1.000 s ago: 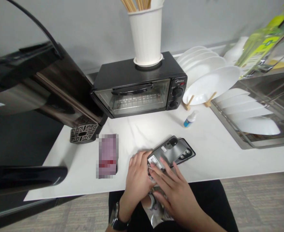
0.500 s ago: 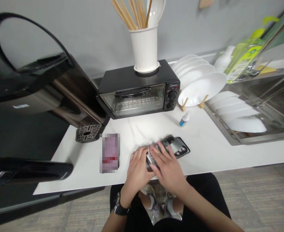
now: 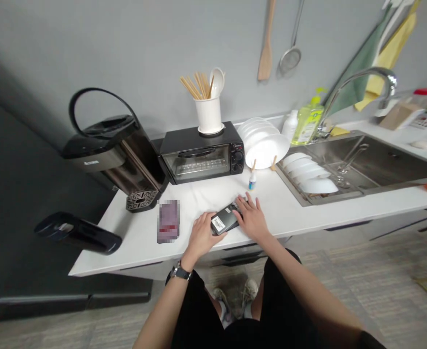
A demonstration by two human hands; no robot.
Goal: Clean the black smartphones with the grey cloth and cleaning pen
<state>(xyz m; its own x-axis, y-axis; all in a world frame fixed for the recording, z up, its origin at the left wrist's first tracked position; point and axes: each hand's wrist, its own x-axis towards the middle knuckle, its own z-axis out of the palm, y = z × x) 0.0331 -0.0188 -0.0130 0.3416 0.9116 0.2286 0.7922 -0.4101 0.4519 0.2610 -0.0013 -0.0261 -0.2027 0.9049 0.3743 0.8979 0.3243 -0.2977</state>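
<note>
A dark smartphone (image 3: 223,220) with a white barcode label lies back-up and slanted on the white counter, between my hands. A second dark edge shows along its right part, largely covered. My left hand (image 3: 201,235) closes round the phone's left end, with the thumb along the near edge and the fingers at the far side. My right hand (image 3: 252,219) lies over the right end with its fingers spread, hiding most of the camera area. Left of them rests a purple, blurred-out flat object (image 3: 168,220). A small white bottle with a blue label (image 3: 252,181) stands beyond my right hand.
Behind the phone stands a black toaster oven (image 3: 202,162) bearing a white chopstick holder (image 3: 209,115). A dark water dispenser (image 3: 126,160) and a black bottle-like object (image 3: 78,233) are at left. Racked plates (image 3: 266,148), bowls (image 3: 318,184) and a sink (image 3: 384,180) are at right.
The view has pulled back and shows more of the wall and sink. My hands have moved apart along the phone, baring its label; my right hand now covers the camera end.
</note>
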